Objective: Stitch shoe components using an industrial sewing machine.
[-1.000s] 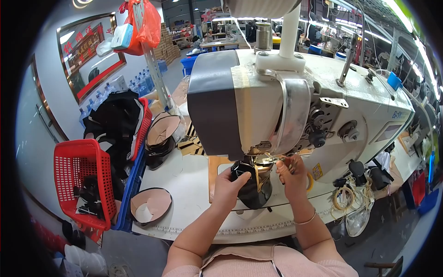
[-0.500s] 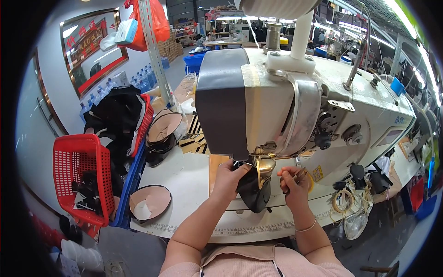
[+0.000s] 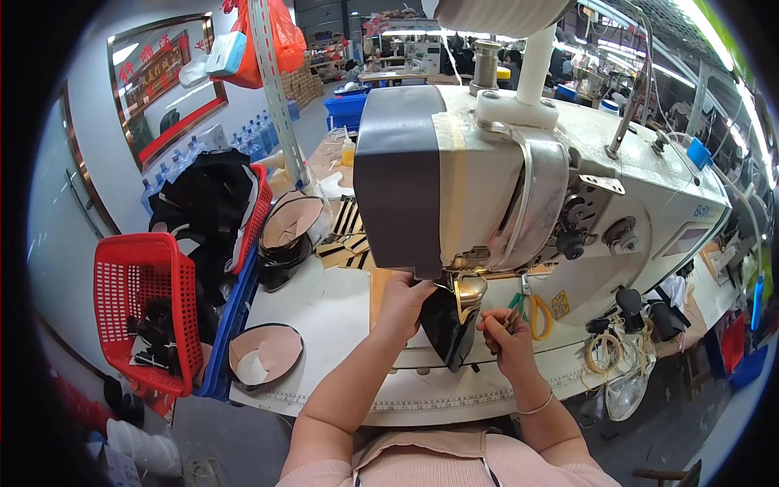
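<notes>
Just right of the left hand (image 3: 399, 308), pinched in its grip, a glossy black piece (image 3: 447, 334) sits beneath the sewing machine head (image 3: 398, 178); farther right, the right hand (image 3: 511, 339) closes around a small tool (image 3: 510, 320).

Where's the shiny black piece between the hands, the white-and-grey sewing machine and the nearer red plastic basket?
Shiny black piece (image 3: 444, 329), head view: its middle.
White-and-grey sewing machine (image 3: 488, 178), head view: its white casing.
Nearer red plastic basket (image 3: 187, 300), head view: its right wall.

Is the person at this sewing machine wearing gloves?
No, bare skin shows on both the left hand and the right hand at the sewing machine.
</notes>
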The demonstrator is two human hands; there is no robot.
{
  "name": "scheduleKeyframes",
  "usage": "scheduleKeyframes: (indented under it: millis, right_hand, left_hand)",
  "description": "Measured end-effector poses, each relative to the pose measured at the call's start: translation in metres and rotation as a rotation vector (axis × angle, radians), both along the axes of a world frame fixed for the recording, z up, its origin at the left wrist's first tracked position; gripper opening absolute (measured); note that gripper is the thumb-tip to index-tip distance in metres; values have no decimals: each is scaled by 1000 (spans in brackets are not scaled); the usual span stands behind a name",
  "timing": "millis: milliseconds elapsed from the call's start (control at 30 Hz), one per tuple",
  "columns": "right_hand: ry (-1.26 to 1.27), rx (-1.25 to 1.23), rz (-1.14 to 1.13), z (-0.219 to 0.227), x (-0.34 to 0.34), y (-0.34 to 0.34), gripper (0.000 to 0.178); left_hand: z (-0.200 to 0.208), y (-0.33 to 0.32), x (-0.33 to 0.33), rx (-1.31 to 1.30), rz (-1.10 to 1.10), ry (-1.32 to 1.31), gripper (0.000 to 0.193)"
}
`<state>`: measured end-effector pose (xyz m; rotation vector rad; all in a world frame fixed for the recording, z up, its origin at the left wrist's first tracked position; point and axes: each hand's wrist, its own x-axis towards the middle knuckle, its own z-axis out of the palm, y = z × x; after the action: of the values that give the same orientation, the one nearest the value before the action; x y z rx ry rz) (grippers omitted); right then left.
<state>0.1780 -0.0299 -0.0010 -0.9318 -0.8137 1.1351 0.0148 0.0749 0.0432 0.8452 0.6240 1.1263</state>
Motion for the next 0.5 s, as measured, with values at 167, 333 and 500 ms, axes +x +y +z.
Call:
scheduleKeyframes:
  millis: [167,333,500]
  right_hand:
    - [-48,-46,-32,0,-3,0,12]
    - [-176,102,-145,4,1,0,21]
    - [-874,391,-381,20,1,3,24]
  left_hand:
    - [-2,3,-2,-31,-41,8,12]
    - [2,-5,-10,-173,-44,51,12]
    - [1,-28,-17,-84,-34,7,14]
